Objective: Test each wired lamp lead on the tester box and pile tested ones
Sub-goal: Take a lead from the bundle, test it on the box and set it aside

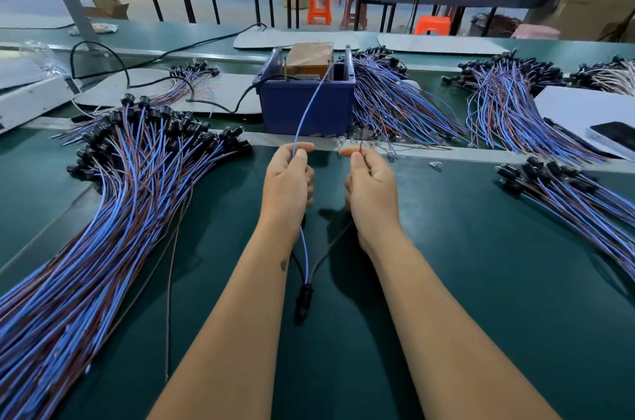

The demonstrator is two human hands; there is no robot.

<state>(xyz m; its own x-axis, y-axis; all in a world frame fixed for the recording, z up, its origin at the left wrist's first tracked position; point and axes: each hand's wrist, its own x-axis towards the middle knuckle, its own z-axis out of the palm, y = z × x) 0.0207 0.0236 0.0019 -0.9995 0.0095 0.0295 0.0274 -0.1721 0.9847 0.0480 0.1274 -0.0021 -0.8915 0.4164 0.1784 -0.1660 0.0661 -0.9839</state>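
My left hand (pixel 288 182) pinches the blue wire (pixel 311 103) of one lamp lead; the wire runs up to the top of the blue tester box (pixel 305 107). My right hand (pixel 369 182) pinches the brown wire (pixel 361 141) of the same lead, its tip short of the box. Below my wrists both wires join at the black lamp socket (pixel 304 296), which hangs low over the green table (pixel 481 282). A big pile of leads (pixel 113 199) lies to the left.
More bundles of leads lie right of the box (pixel 388 100), at the far right (pixel 508 103) and at the right edge (pixel 577 192). A phone (pixel 615 136) rests on a white board. A black power cable (pixel 144 58) runs left from the box. One loose brown wire (pixel 169 282) lies beside the left pile.
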